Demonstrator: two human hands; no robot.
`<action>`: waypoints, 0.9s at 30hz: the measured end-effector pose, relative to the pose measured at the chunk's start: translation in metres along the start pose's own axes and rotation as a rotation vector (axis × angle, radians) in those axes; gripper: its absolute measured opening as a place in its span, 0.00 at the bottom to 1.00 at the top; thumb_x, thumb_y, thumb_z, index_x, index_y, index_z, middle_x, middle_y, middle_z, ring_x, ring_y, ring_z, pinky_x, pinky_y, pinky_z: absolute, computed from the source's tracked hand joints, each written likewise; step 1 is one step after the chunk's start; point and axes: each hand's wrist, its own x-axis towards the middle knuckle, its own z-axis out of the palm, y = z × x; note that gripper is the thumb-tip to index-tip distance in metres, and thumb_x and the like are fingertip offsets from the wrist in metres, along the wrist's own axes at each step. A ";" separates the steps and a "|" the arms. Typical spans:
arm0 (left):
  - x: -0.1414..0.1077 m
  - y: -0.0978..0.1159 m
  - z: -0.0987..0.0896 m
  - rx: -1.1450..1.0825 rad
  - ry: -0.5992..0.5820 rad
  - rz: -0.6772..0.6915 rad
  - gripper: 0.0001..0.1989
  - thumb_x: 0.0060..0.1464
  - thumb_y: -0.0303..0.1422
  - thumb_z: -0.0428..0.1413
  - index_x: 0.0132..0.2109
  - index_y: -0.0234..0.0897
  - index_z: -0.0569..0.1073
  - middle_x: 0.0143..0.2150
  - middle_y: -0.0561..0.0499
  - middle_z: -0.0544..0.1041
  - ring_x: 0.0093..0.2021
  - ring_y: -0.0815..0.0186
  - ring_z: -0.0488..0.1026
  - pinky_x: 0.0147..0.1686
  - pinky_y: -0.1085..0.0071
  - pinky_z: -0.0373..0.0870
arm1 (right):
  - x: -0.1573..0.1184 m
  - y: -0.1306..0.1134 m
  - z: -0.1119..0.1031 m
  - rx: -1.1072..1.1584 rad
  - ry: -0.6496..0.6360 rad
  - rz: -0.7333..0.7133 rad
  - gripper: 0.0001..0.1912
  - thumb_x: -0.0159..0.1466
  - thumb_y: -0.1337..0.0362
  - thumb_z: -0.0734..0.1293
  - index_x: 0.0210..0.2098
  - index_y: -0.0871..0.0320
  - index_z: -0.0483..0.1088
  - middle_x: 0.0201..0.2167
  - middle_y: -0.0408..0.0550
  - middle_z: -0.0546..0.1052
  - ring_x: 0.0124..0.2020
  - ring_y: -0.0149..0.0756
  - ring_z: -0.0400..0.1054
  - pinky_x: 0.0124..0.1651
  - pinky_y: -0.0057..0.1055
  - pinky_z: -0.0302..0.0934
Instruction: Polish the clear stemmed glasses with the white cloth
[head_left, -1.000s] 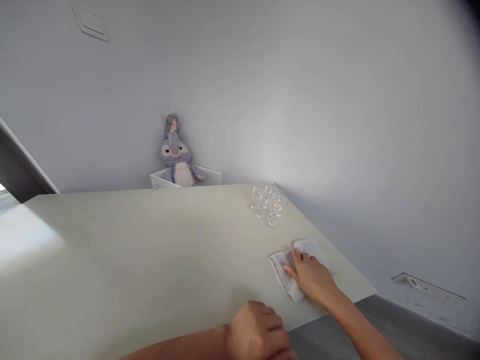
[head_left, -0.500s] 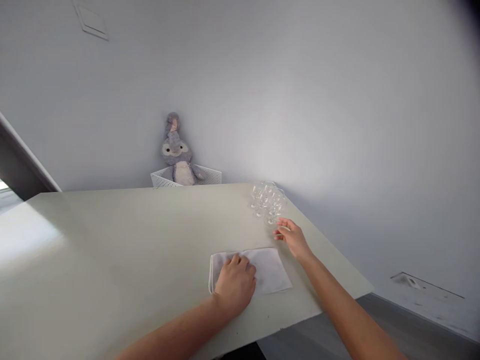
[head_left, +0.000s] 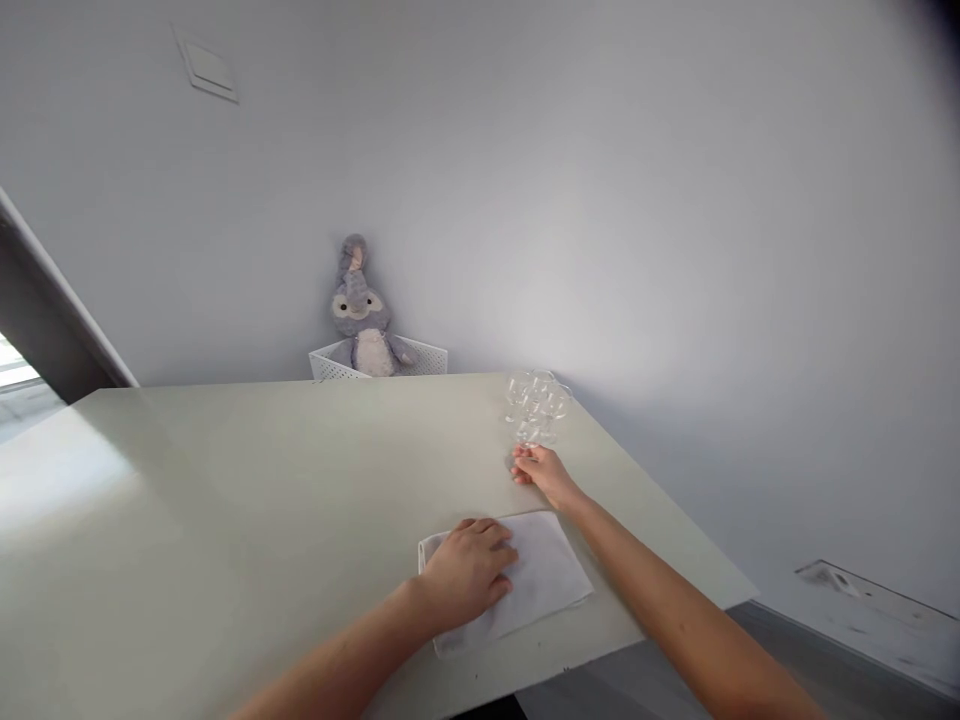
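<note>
A folded white cloth point(head_left: 546, 565) lies near the table's front edge. My left hand point(head_left: 469, 568) rests flat on its left part, fingers a little apart, and covers some of it. Just beyond the cloth, my right hand point(head_left: 538, 468) is closed at the stem of a clear stemmed glass point(head_left: 528, 432), the nearest of the group. The fingers hide much of that glass's lower part. Several more clear stemmed glasses point(head_left: 537, 394) stand close together right behind it, at the table's far right corner; their outlines overlap.
The pale table point(head_left: 262, 500) reaches the wall at the back and right. Behind its far edge, a grey plush toy point(head_left: 361, 310) sits in a white perforated basket point(head_left: 429, 360). A light switch point(head_left: 208, 68) is on the wall.
My right hand has moved left and closed on the nearest glass. My left hand has flattened out on the cloth, whose front edge now sits nearer to me. The view has shifted slightly.
</note>
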 end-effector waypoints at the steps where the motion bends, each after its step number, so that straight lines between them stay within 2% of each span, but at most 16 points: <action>1: 0.000 -0.002 0.002 -0.020 0.004 0.015 0.13 0.51 0.35 0.54 0.45 0.42 0.70 0.52 0.52 0.68 0.53 0.61 0.61 0.53 0.62 0.56 | -0.002 -0.001 0.008 -0.002 -0.042 0.002 0.15 0.48 0.67 0.67 0.37 0.61 0.68 0.40 0.51 0.71 0.26 0.28 0.69 0.26 0.25 0.66; 4: -0.001 -0.006 0.006 -0.066 0.026 0.028 0.14 0.51 0.35 0.53 0.47 0.43 0.69 0.53 0.52 0.67 0.55 0.61 0.60 0.55 0.62 0.54 | -0.007 -0.002 0.027 -0.005 -0.219 0.002 0.21 0.48 0.71 0.65 0.43 0.59 0.67 0.48 0.52 0.69 0.28 0.29 0.70 0.27 0.25 0.67; 5: -0.001 -0.007 0.006 -0.077 0.035 0.027 0.15 0.51 0.36 0.53 0.47 0.43 0.69 0.53 0.52 0.67 0.55 0.61 0.59 0.55 0.62 0.54 | -0.007 -0.002 0.030 -0.014 -0.230 -0.001 0.21 0.48 0.72 0.64 0.44 0.59 0.67 0.48 0.53 0.69 0.28 0.29 0.70 0.26 0.25 0.67; 6: -0.002 -0.007 0.006 -0.087 0.041 0.026 0.14 0.51 0.36 0.53 0.47 0.43 0.69 0.53 0.53 0.68 0.55 0.61 0.60 0.55 0.62 0.54 | -0.006 -0.002 0.030 -0.028 -0.196 -0.004 0.21 0.49 0.72 0.63 0.43 0.60 0.68 0.46 0.53 0.70 0.28 0.30 0.70 0.25 0.25 0.67; 9: -0.002 -0.005 0.006 -0.098 0.063 0.005 0.13 0.50 0.35 0.54 0.45 0.43 0.70 0.52 0.53 0.69 0.54 0.61 0.61 0.54 0.62 0.56 | 0.003 -0.001 0.020 -0.076 0.052 -0.019 0.18 0.49 0.72 0.61 0.40 0.62 0.70 0.40 0.54 0.73 0.28 0.31 0.70 0.24 0.24 0.65; 11: -0.002 -0.003 0.007 -0.094 0.080 -0.017 0.12 0.50 0.35 0.54 0.44 0.43 0.71 0.51 0.52 0.69 0.53 0.62 0.61 0.53 0.62 0.57 | 0.013 -0.001 0.009 -0.091 0.162 -0.035 0.19 0.49 0.72 0.60 0.40 0.63 0.69 0.47 0.55 0.69 0.32 0.32 0.70 0.25 0.24 0.65; 13: -0.001 -0.001 0.008 -0.088 0.100 -0.037 0.12 0.50 0.35 0.54 0.44 0.42 0.71 0.50 0.52 0.69 0.53 0.61 0.62 0.52 0.62 0.57 | 0.022 -0.001 0.000 -0.098 0.199 -0.048 0.21 0.48 0.72 0.60 0.42 0.61 0.69 0.57 0.54 0.60 0.36 0.32 0.69 0.26 0.23 0.65; 15: -0.001 0.002 0.010 -0.091 0.120 -0.042 0.12 0.50 0.34 0.54 0.44 0.42 0.71 0.50 0.51 0.69 0.53 0.61 0.61 0.52 0.62 0.57 | 0.029 -0.002 -0.002 -0.113 0.192 -0.049 0.23 0.47 0.71 0.61 0.43 0.58 0.69 0.61 0.49 0.51 0.37 0.32 0.68 0.26 0.23 0.65; 18: -0.001 0.006 0.012 -0.146 0.163 -0.039 0.10 0.49 0.33 0.55 0.41 0.42 0.71 0.47 0.51 0.70 0.50 0.61 0.63 0.51 0.62 0.58 | 0.036 -0.002 0.006 -0.168 0.143 -0.057 0.25 0.46 0.71 0.61 0.45 0.55 0.69 0.62 0.46 0.50 0.39 0.33 0.67 0.23 0.21 0.63; 20: 0.001 0.006 0.012 -0.243 0.291 -0.171 0.06 0.49 0.31 0.53 0.37 0.41 0.70 0.40 0.52 0.71 0.44 0.64 0.66 0.46 0.64 0.61 | 0.038 -0.002 0.017 -0.214 0.100 -0.080 0.25 0.47 0.71 0.61 0.45 0.55 0.69 0.61 0.45 0.52 0.39 0.33 0.66 0.21 0.20 0.62; 21: 0.002 0.004 0.011 -0.302 0.404 -0.306 0.04 0.49 0.31 0.52 0.35 0.40 0.69 0.36 0.52 0.70 0.39 0.66 0.66 0.42 0.66 0.63 | 0.038 -0.002 0.023 -0.227 0.076 -0.090 0.24 0.47 0.72 0.61 0.45 0.56 0.69 0.60 0.45 0.54 0.39 0.32 0.66 0.21 0.19 0.62; 23: 0.005 -0.007 0.007 -0.417 0.682 -0.662 0.04 0.50 0.32 0.51 0.35 0.38 0.67 0.32 0.52 0.67 0.33 0.68 0.65 0.36 0.68 0.65 | 0.037 -0.002 0.037 -0.247 0.019 -0.117 0.23 0.48 0.72 0.61 0.44 0.56 0.70 0.59 0.46 0.56 0.36 0.30 0.67 0.20 0.19 0.61; 25: 0.009 -0.024 0.002 -0.519 0.900 -0.968 0.13 0.48 0.35 0.53 0.41 0.37 0.64 0.36 0.50 0.67 0.32 0.68 0.65 0.34 0.69 0.65 | 0.035 -0.005 0.052 -0.278 -0.050 -0.145 0.23 0.49 0.72 0.61 0.44 0.56 0.70 0.60 0.46 0.56 0.32 0.28 0.66 0.20 0.20 0.61; 26: 0.010 -0.035 -0.002 -0.569 0.945 -1.048 0.19 0.46 0.36 0.55 0.46 0.37 0.62 0.41 0.47 0.66 0.33 0.69 0.65 0.35 0.68 0.66 | 0.033 -0.008 0.060 -0.300 -0.091 -0.158 0.23 0.49 0.72 0.61 0.44 0.57 0.70 0.60 0.46 0.55 0.30 0.27 0.66 0.20 0.20 0.61; 27: 0.012 -0.045 -0.005 -0.628 0.938 -1.083 0.26 0.44 0.36 0.57 0.51 0.39 0.59 0.47 0.45 0.64 0.33 0.70 0.66 0.35 0.69 0.66 | 0.032 -0.011 0.067 -0.325 -0.135 -0.170 0.23 0.49 0.72 0.61 0.45 0.57 0.70 0.60 0.47 0.54 0.29 0.26 0.65 0.20 0.21 0.61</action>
